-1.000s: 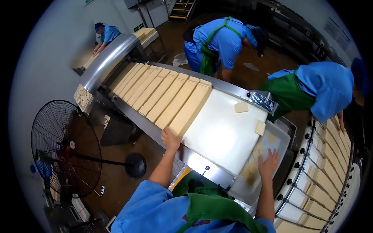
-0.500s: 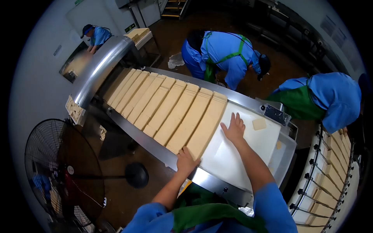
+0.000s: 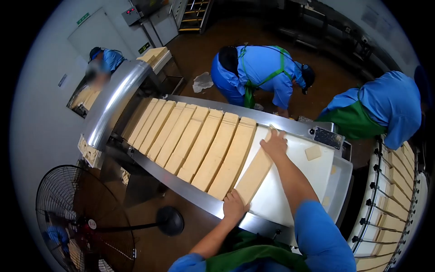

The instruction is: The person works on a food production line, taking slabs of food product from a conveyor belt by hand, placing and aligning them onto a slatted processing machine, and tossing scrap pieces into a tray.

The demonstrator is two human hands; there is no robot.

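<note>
A black floor fan [image 3: 86, 222] stands below the belt; two blue-clad co-workers [image 3: 263, 72] bend beyond it.

Long tan slab [image 3: 255, 174], angled apart from its row, across the white belt [image 3: 290, 181], both ends gripped.
</note>
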